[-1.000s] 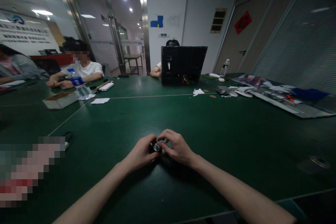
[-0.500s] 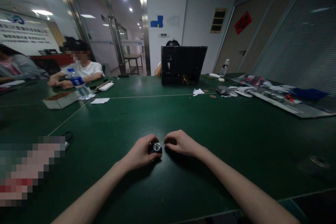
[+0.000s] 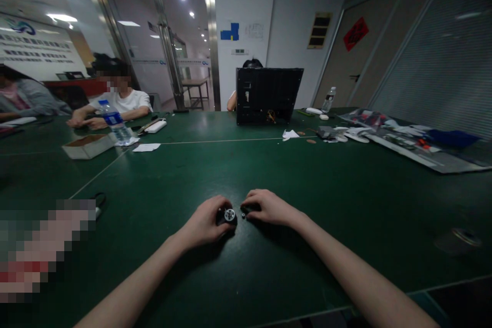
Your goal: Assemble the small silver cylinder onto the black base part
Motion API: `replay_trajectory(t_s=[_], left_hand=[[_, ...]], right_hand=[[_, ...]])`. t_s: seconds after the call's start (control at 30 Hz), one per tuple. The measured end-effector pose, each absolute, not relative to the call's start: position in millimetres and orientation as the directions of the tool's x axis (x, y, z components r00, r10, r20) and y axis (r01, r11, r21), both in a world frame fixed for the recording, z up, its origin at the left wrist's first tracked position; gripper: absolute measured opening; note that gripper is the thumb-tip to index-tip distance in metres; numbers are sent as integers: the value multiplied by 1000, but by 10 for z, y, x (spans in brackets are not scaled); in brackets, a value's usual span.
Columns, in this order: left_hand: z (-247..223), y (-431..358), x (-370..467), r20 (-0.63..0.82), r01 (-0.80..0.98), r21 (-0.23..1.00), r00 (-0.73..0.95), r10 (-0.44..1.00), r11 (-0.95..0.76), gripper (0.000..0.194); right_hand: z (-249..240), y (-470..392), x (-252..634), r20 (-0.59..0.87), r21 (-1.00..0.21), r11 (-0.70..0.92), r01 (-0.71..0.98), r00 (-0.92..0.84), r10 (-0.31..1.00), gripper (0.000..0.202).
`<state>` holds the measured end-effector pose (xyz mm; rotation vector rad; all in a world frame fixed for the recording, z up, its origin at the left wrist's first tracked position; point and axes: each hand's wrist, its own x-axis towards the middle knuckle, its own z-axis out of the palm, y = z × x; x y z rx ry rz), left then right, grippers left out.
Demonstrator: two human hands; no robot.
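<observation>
My left hand (image 3: 209,219) is closed around a small black round part with a silver spoked ring (image 3: 229,215) on its face, just above the green table or resting on it; I cannot tell which. Thumb and fingers grip it from both sides. Close by on the right, my right hand (image 3: 265,207) is curled, its thumb and fingertips drawn together at a tiny dark metallic piece (image 3: 243,216). That piece shows at the fingertips, a short gap from the black part. Its exact kind is too small to make out.
Green table (image 3: 184,174) spans the view. A roll-like object (image 3: 459,241) stands at right. Farther off are a black computer case (image 3: 269,95), a water bottle (image 3: 115,123), an open box (image 3: 88,147), and a cluttered board (image 3: 415,146). Other people sit across the table.
The fingers of my right hand have shifted slightly, and the tiny dark piece now shows at their tips. My left hand keeps its hold with hardly any movement.
</observation>
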<state>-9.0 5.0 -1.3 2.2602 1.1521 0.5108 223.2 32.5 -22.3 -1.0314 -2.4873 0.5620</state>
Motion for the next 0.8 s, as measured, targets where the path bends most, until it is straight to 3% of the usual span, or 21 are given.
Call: replay_trajectory(t_s=[0.27,0.53,0.8], left_hand=[[-56,76,-114,82,671,545,553,829,-502,41],[-33,56,-113,76,678,522,567,820,-517,51],[-100,65,-136,86,656,553,567,819,-513,64]], right_hand=[[-122,143,2025,303,-604,671,431,-654,693,37],[-297,115,1894,337,-587,686,430,-641,690,37],[-255,147,1888,302,-762,535,364,-531,792,28]])
